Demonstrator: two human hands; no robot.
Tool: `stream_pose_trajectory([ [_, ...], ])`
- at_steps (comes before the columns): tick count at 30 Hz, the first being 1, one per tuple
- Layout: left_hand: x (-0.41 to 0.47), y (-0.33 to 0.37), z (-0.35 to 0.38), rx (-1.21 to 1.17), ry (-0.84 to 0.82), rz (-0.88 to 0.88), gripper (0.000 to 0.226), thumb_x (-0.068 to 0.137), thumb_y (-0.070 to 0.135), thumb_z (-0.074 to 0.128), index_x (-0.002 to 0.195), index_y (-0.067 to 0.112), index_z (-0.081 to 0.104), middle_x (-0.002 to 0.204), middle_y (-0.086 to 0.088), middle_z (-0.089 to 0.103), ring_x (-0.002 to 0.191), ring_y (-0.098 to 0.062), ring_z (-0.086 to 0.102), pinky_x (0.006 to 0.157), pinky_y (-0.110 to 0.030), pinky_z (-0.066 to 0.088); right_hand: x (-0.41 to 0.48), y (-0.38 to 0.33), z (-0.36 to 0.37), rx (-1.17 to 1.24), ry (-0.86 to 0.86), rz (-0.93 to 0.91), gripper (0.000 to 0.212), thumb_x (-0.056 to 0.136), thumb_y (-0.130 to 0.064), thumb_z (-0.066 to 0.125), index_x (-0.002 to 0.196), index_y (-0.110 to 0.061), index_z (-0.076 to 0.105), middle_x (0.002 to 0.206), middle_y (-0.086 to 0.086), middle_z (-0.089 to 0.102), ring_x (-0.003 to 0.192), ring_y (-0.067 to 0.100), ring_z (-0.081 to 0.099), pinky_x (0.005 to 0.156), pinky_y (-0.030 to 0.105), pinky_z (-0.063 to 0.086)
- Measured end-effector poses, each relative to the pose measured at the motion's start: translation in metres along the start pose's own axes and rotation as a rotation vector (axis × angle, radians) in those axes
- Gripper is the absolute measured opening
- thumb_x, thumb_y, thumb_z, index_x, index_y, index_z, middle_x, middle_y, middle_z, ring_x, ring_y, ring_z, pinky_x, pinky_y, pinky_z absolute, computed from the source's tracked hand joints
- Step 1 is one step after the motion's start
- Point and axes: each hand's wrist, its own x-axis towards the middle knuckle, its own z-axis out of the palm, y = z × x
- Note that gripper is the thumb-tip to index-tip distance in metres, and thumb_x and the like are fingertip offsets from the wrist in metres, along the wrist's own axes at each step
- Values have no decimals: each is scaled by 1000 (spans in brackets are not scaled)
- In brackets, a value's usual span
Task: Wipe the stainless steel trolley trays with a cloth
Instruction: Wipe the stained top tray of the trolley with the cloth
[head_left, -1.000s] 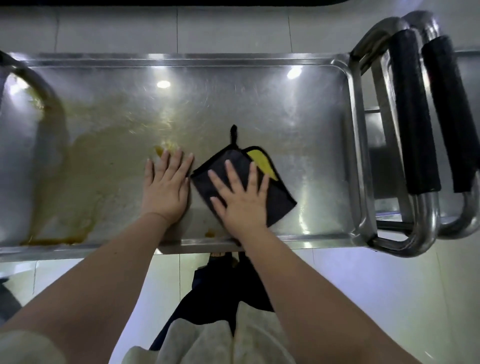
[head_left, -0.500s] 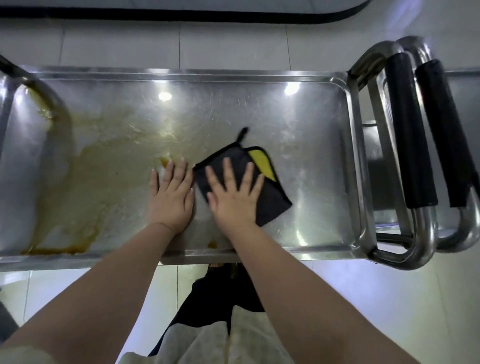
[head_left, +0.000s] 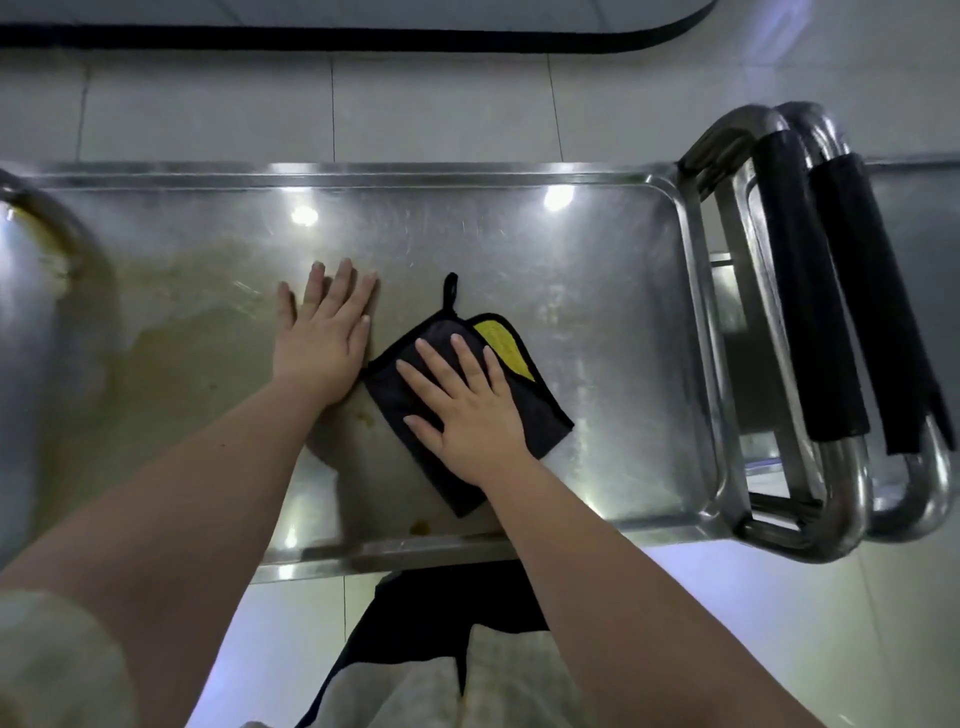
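On the tray, just right of centre: cloth (head_left: 462, 410), black with a yellow patch showing at its 1 o'clock corner, lying flat and turned like a diamond.
Cloth loop: a small black hanging loop (head_left: 451, 291) sticks out at 12 o'clock, resting on the steel.
Right hand: right hand (head_left: 467, 410) is pressed palm-down on the cloth, fingers spread and straight, nothing pinched or curled, fingertips pointing to about 11 o'clock.
Left hand: left hand (head_left: 324, 338) lies flat on bare steel at 9 o'clock of the cloth, fingers straight and close together, holding nothing; its thumb side sits just beside the cloth's left corner, and I cannot tell whether they touch.
Tray: stainless steel tray (head_left: 597, 291), raised rim all round, bright light spots along the far side.
Stain: a wide brownish-yellow smear (head_left: 171, 332) covers the tray's left half, running from the left hand out to 9 o'clock.
Drips: a few small amber spots (head_left: 420, 528) sit at 6 o'clock of the cloth, near the near rim.
Clean side: from the cloth out to 3 o'clock the steel looks shiny, with fine scratches only.
Trolley handles: at 3 o'clock beyond the rim, two bent steel tube handles (head_left: 810, 291) with black foam grips stand side by side.
Floor: pale tiles (head_left: 441, 104) past the far rim at 12 o'clock, with a dark curved edge at the top.
Person: bare forearms reach in from 6 o'clock; light and dark clothing shows below the near rim.
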Motion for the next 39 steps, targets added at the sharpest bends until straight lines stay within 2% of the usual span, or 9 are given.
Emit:
stream_pose_trajectory([
  [4, 5, 2, 2, 21, 5, -8, 54, 99, 45, 8, 153, 43, 1, 163, 9, 1, 150, -20, -5, 114, -41, -21, 14, 83, -17, 31, 74, 198, 62, 95, -57, 36, 153, -37, 25, 162, -6, 17, 150, 27, 9, 119, 49, 4],
  [8, 11, 9, 2, 34, 18, -12, 55, 99, 43, 11, 153, 42, 1, 163, 8, 5, 150, -21, 1, 116, -45, -15, 27, 188, -41, -6, 21, 560, 63, 96, -60, 23, 154, -39, 11, 164, -6, 4, 150, 28, 0, 119, 50, 1],
  [12, 17, 11, 3, 41, 29, -4, 56, 99, 42, 11, 153, 42, 1, 162, 10, 1, 150, -21, 1, 118, -47, -11, 60, 172, -41, -6, 67, 813, 63, 97, -57, 14, 155, -35, 6, 164, -5, -2, 148, 38, -5, 118, 56, -2],
  [18, 27, 6, 2, 41, 17, -12, 60, 97, 43, 7, 155, 32, -1, 160, 9, -10, 149, -16, -9, 119, -46, -11, 121, 27, -27, 22, 55, 255, 63, 98, -54, 25, 156, -32, 13, 164, -1, 5, 147, 43, -3, 117, 57, -5],
  [23, 30, 5, -1, 25, 7, -12, 59, 97, 45, 10, 155, 34, 0, 162, 10, -5, 149, -14, -7, 119, -44, -10, 126, 60, -35, 34, 26, 81, 61, 98, -57, 28, 154, -38, 15, 163, -7, 9, 150, 31, 1, 119, 51, -2],
  [28, 31, 5, -1, 25, 28, -8, 58, 98, 44, 15, 155, 39, 2, 162, 10, -1, 149, -15, -2, 118, -43, -11, 113, 186, -54, 43, 71, 649, 62, 97, -59, 22, 154, -39, 9, 164, -7, 4, 149, 31, 0, 118, 54, 0],
  [32, 31, 5, -2, 25, 29, -12, 60, 97, 43, 18, 155, 39, 3, 162, 10, 1, 150, -17, 3, 117, -43, -13, 133, 178, -59, 92, 62, 939, 62, 99, -55, 16, 155, -36, 1, 164, -7, -7, 148, 37, -9, 116, 60, -4],
  [34, 32, 4, -2, 24, 25, -11, 60, 97, 43, 19, 155, 39, 3, 162, 10, 2, 150, -17, 2, 118, -44, -12, 156, 139, -56, 87, 62, 850, 63, 99, -54, 18, 156, -34, 1, 164, -5, -7, 147, 41, -9, 115, 61, -5],
  [39, 32, 4, -1, 21, 19, -15, 61, 96, 44, 18, 155, 31, 7, 161, 8, 2, 150, -17, 3, 119, -49, -4, 174, 21, -39, 5, 2, 211, 61, 98, -52, 19, 155, -34, 7, 164, -4, 1, 148, 39, -5, 115, 59, -7],
])
